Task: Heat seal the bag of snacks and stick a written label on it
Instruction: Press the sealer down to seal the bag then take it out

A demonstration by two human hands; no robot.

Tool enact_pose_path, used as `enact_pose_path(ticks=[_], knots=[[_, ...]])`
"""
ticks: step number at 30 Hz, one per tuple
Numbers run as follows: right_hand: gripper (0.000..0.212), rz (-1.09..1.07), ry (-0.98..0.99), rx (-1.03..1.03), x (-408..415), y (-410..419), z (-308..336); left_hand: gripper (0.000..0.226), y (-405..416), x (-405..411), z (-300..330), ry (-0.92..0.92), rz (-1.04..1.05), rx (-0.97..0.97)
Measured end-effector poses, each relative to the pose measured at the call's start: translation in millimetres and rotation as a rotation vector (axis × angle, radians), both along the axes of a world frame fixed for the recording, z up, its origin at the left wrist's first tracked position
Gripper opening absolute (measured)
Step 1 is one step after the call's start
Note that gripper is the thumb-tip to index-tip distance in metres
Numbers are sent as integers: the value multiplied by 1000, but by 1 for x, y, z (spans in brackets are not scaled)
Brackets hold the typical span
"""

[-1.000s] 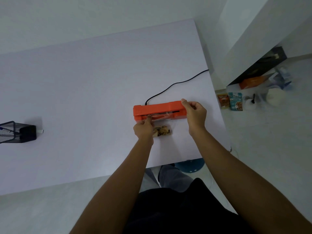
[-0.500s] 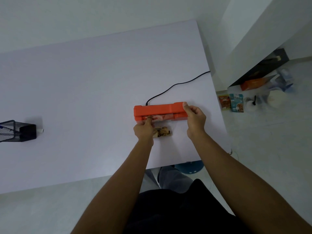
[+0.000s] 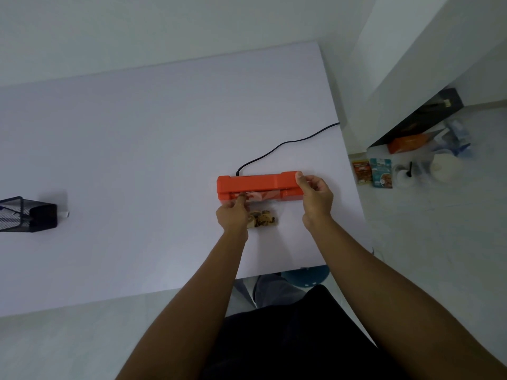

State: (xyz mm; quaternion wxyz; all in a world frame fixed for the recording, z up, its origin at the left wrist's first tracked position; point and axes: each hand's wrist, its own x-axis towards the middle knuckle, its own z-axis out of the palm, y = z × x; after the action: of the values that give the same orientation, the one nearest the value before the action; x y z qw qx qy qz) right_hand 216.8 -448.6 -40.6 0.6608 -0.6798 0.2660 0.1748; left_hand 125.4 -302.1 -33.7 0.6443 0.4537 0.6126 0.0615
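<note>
An orange heat sealer (image 3: 259,186) is lying on the white table (image 3: 137,165), toward its right edge and closer to the near edge than the far one, with its long side running parallel to the near edge. A black cord (image 3: 285,144) is leaving its back and trailing off over the right edge. The clear bag of snacks (image 3: 262,215) is lying flat on the table just in front of the sealer, its open end tucked into the slot between the lid and base, its brown contents bunched at the near end.

The left hand (image 3: 233,216) is pinching the bag's left edge beside the slot, fingers curled, one fingertip touching the sealer's front. The right hand (image 3: 315,196) is gripping the sealer's right end, thumb on the lid and fingers curled around the end; the lid looks nearly down, though the gap is hard to judge from here.

A black mesh organiser (image 3: 24,215) is sitting at the table's left edge, well apart from the sealer.
</note>
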Motion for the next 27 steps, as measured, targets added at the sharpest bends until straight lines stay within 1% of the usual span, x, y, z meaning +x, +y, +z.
enact_pose_path(ticks=[10,17,23,27], knots=[[25,12,-14,-12,1,1,4,24,-1,1,1,9,-9,18],[22,19,-20,-26,1,0,5,21,-1,1,-1,25,-12,10],[26,35,-22,-37,2,-1,6,22,-1,1,-1,18,-6,8],[21,34,-26,-42,1,-1,10,24,-1,1,-1,12,-7,10]])
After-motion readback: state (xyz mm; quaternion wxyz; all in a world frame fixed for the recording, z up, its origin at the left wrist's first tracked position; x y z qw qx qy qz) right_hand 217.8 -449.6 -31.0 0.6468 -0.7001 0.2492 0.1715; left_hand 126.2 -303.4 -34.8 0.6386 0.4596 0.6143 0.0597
